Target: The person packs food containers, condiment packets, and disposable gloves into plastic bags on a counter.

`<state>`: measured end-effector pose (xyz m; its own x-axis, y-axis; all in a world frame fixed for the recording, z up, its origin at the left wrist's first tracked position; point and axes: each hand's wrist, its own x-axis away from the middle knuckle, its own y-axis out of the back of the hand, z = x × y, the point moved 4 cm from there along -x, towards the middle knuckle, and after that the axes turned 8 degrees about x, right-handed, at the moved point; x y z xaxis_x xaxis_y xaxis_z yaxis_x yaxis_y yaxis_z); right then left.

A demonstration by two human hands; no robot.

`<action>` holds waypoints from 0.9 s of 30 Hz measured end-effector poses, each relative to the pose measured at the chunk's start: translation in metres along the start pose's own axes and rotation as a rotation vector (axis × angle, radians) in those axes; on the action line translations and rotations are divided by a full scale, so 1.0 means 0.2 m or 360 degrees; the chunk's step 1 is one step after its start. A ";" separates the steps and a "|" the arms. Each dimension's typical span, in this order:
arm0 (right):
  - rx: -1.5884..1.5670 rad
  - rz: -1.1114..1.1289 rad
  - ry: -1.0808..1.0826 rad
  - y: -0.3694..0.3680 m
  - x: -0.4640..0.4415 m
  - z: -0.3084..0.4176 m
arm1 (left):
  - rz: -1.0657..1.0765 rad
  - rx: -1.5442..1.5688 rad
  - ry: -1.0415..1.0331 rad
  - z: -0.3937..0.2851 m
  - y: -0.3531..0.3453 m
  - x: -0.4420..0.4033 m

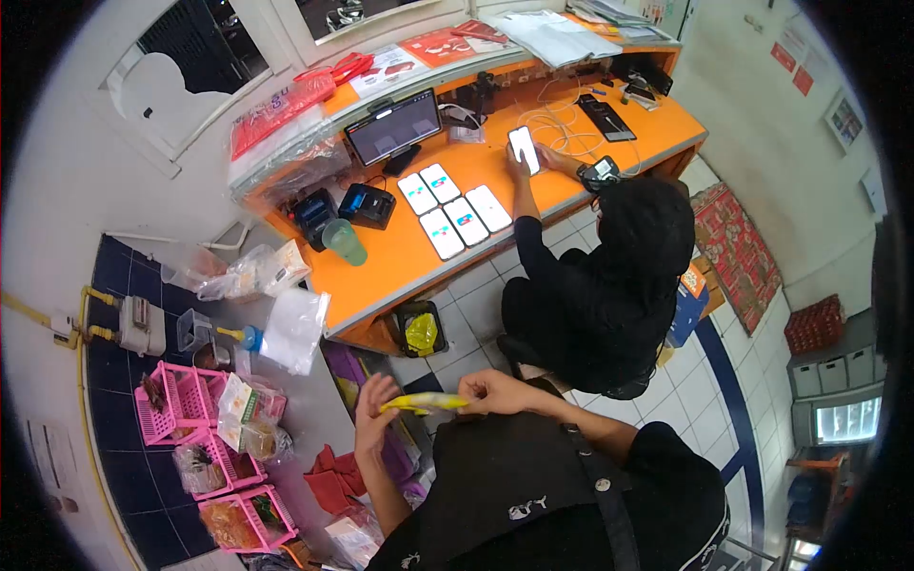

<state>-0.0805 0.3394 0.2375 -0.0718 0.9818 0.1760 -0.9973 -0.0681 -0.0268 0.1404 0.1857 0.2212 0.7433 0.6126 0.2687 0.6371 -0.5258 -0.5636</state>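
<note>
A thin yellow plastic packet with whitish patches is stretched level between my hands, in front of the black apron. My left hand holds its left end against the thumb, fingers pointing up. At the right end, my right hand pinches it between thumb and curled fingers. Beyond my hands, a small bin with a crumpled yellow bag inside stands on the floor.
A co-worker in black sits ahead to the right, holding a lit phone over the orange desk. Several phones, a tablet and a green cup stand there. Pink baskets line the grey counter on the left.
</note>
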 end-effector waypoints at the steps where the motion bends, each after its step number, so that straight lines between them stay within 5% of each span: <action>1: 0.0285 0.0011 0.0091 -0.01 0.00 0.01 | -0.0057 -0.0511 -0.0170 -0.04 -0.03 0.00; 2: 0.0575 0.0035 0.0187 -0.02 -0.01 0.03 | -0.0130 -0.1019 -0.0347 -0.07 -0.06 0.00; 3: 0.0499 0.0026 0.0196 -0.05 -0.02 0.01 | -0.0162 -0.1014 -0.0375 -0.07 -0.10 -0.01; 5: 0.0562 0.0108 0.0267 -0.08 -0.01 0.02 | 0.0506 -0.1430 -0.0425 -0.02 -0.28 -0.06; 8: 0.0818 -0.0022 0.0357 -0.05 -0.03 0.01 | 0.0391 -0.2125 -0.0359 0.05 -0.34 -0.10; 12: 0.0776 -0.0275 0.0072 0.02 0.03 0.18 | 0.0246 -0.2179 -0.0341 0.09 -0.34 -0.12; 15: 0.0934 -0.0264 0.0049 0.02 0.04 0.16 | 0.0229 -0.1953 -0.0915 0.07 -0.40 -0.10; 23: 0.0852 -0.0189 0.0074 0.02 0.06 0.14 | -0.0109 -0.1759 -0.0849 -0.02 -0.37 -0.10; 25: 0.0282 -0.0168 0.0061 0.05 0.02 0.03 | -0.0213 -0.1689 -0.0855 -0.04 -0.36 -0.07; 27: 0.0459 -0.0172 -0.0041 0.05 0.02 -0.06 | -0.0308 -0.1718 -0.0822 -0.02 -0.33 -0.07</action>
<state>-0.0899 0.3441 0.2253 0.0384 0.9814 0.1879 -0.9618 -0.0147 0.2732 0.0889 0.2097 0.2589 0.6051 0.7691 -0.2059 0.7538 -0.4702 0.4589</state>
